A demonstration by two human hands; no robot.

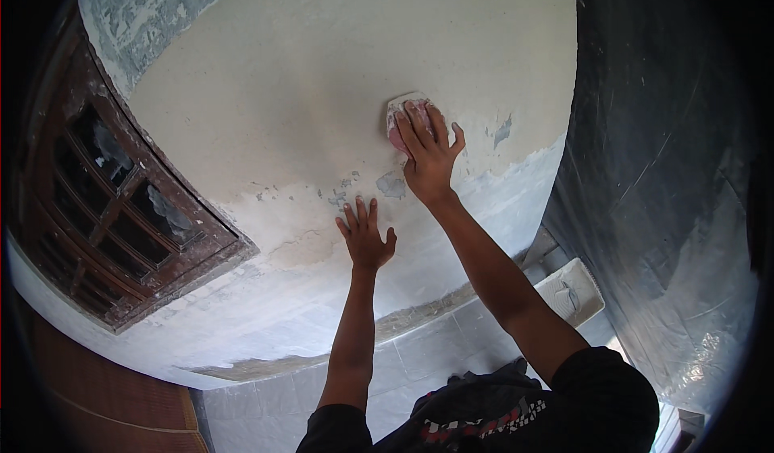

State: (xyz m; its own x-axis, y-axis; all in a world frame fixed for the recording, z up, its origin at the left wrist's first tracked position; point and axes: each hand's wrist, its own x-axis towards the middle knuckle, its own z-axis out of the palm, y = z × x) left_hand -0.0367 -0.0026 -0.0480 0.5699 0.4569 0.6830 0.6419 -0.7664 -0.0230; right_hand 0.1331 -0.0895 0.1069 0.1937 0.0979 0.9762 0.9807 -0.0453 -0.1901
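Observation:
My right hand (431, 162) presses a dusty pink-and-white pad (395, 137) flat against the wall (322, 74), fingers spread over it and the thumb out to one side. The pad's exact kind cannot be made out. Lower and to the left, my left hand (368, 246) rests on the same wall with its fingers apart and nothing in it. A smooth beige coat covers the wall's middle, while whitish, rough paint shows below. Around and between my hands are several grey chipped patches (391, 184).
A brown wooden window frame (121, 219) with small panes is set in the wall at left. Dark plastic sheeting (645, 146) hangs on the right. On the tiled floor (427, 352) stands a white tray (592, 292); a reddish-brown surface (105, 388) lies at lower left.

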